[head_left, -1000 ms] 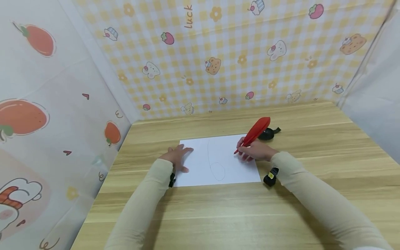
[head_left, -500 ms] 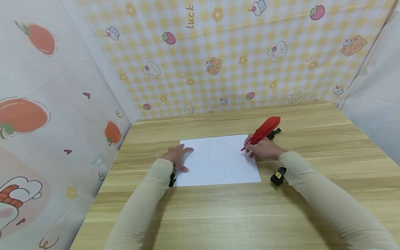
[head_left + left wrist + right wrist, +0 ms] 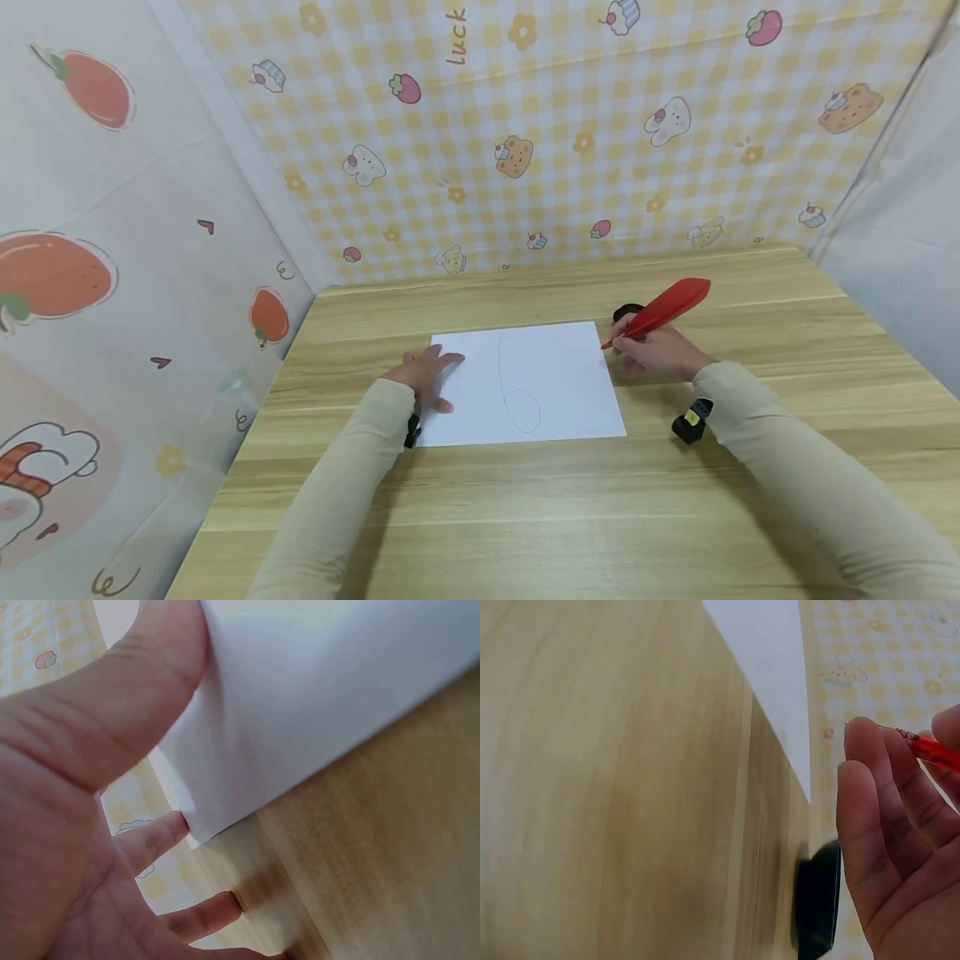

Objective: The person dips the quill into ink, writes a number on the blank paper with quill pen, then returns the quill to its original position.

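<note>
Feather pen [image 3: 660,307] hides part of a black thing behind it; right hand [image 3: 656,352] pinches it. Left hand [image 3: 427,375] lies flat on paper [image 3: 555,383].

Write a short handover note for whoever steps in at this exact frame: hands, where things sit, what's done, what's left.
Left hand: flat, fingers spread, pressing the left edge of the white paper onto the wooden table.
Right hand: grips the red feather pen, tip just past the paper's right edge, off the sheet, feather pointing up and to the right.
Small black object sits on the table just behind the right hand; what it is cannot be told.
Done: a faint long curved line and a small oval below it are drawn mid-sheet.
Left: probably more drawing; most of the sheet is blank, and the pen is not on the paper.
</note>
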Action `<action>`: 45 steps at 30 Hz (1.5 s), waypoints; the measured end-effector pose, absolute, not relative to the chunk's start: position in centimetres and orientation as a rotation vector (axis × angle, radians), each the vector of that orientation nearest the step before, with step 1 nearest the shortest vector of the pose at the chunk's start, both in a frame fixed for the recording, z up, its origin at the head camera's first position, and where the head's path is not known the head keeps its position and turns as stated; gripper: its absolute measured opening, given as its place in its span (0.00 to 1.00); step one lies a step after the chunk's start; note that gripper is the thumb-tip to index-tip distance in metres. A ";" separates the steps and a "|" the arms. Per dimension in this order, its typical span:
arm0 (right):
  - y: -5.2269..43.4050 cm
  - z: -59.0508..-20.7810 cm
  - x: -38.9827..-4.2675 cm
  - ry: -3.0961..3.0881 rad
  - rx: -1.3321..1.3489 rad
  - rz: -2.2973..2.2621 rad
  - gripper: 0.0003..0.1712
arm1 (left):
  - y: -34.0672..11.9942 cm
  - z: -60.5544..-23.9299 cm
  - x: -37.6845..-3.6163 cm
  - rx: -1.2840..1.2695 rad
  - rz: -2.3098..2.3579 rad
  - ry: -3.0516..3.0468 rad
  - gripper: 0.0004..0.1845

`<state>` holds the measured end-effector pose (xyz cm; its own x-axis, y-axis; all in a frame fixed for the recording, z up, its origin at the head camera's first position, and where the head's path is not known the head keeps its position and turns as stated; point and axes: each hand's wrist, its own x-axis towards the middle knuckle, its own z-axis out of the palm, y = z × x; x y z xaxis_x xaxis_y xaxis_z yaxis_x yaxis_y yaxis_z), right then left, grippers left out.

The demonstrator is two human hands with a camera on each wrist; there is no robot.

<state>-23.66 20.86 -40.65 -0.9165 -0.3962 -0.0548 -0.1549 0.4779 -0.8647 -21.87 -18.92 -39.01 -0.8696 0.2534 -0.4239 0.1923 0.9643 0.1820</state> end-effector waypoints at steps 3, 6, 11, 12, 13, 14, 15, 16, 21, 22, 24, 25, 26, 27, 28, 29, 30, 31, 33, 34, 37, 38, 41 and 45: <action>21.5 -40.4 -23.6 2.519 -0.464 -1.398 0.09 | -19.0 -39.1 -21.9 0.318 0.176 2.658 0.47; 22.1 -40.1 -23.4 2.547 -0.470 -1.387 0.10 | -19.0 -39.1 -22.0 0.319 0.171 2.662 0.47; 23.2 -39.7 -23.3 2.567 -0.422 -1.370 0.12 | -19.0 -39.2 -21.9 0.321 0.167 2.666 0.47; 23.4 -39.7 -23.3 2.567 -0.409 -1.370 0.13 | -18.9 -39.2 -22.0 0.321 0.168 2.666 0.47; 23.6 -39.6 -23.3 2.570 -0.394 -1.370 0.13 | -18.9 -39.2 -22.0 0.318 0.170 2.666 0.47; 23.7 -39.6 -23.3 2.576 -0.386 -1.365 0.13 | -18.9 -39.2 -22.0 0.316 0.172 2.664 0.47; 23.9 -39.6 -23.3 2.583 -0.383 -1.362 0.14 | -18.9 -39.2 -22.0 0.314 0.175 2.662 0.47; 24.1 -39.5 -23.3 2.589 -0.382 -1.359 0.14 | -18.9 -39.2 -22.0 0.313 0.177 2.661 0.47; 24.9 -39.4 -23.2 2.639 -0.386 -1.326 0.15 | -18.9 -39.1 -21.9 0.308 0.182 2.659 0.47; 25.1 -39.4 -23.2 2.652 -0.390 -1.316 0.15 | -19.0 -39.1 -21.9 0.311 0.179 2.660 0.47; 25.5 -39.4 -23.1 2.681 -0.386 -1.281 0.15 | -19.0 -39.1 -21.9 0.313 0.170 2.662 0.47; 25.7 -39.4 -23.1 2.699 -0.386 -1.265 0.15 | -18.9 -39.1 -21.9 0.314 0.166 2.662 0.47; 25.9 -39.4 -23.1 2.713 -0.384 -1.247 0.15 | -18.9 -39.1 -21.9 0.315 0.166 2.661 0.47; 26.1 -39.4 -23.1 2.730 -0.388 -1.227 0.14 | -18.9 -39.1 -21.9 0.318 0.168 2.662 0.47; 26.3 -39.4 -23.2 2.743 -0.393 -1.209 0.14 | -18.9 -39.1 -21.9 0.318 0.169 2.663 0.47; 26.6 -39.4 -23.2 2.756 -0.398 -1.198 0.14 | -18.9 -39.0 -21.9 0.317 0.171 2.662 0.47; 26.8 -39.5 -23.2 2.769 -0.410 -1.190 0.14 | -18.8 -39.0 -21.9 0.314 0.176 2.661 0.47; 27.0 -39.5 -23.3 2.781 -0.424 -1.186 0.14 | -18.8 -39.0 -21.9 0.311 0.180 2.661 0.47; 27.3 -39.5 -23.3 2.804 -0.463 -1.180 0.13 | -18.8 -38.9 -21.9 0.310 0.184 2.661 0.47; 27.5 -39.6 -23.3 2.815 -0.485 -1.181 0.13 | -18.8 -38.8 -21.9 0.306 0.183 2.659 0.47; 28.1 -39.8 -23.4 2.861 -0.545 -1.163 0.12 | -18.8 -38.7 -22.0 0.300 0.187 2.655 0.47; 28.2 -39.8 -23.4 2.880 -0.574 -1.157 0.11 | -18.7 -38.7 -22.0 0.297 0.194 2.656 0.48; 28.6 -40.0 -23.5 2.921 -0.665 -1.144 0.08 | -18.8 -38.7 -21.9 0.294 0.202 2.657 0.47; 29.0 -40.2 -23.7 2.958 -0.780 -1.074 0.06 | -18.9 -39.0 -21.8 0.292 0.199 2.659 0.47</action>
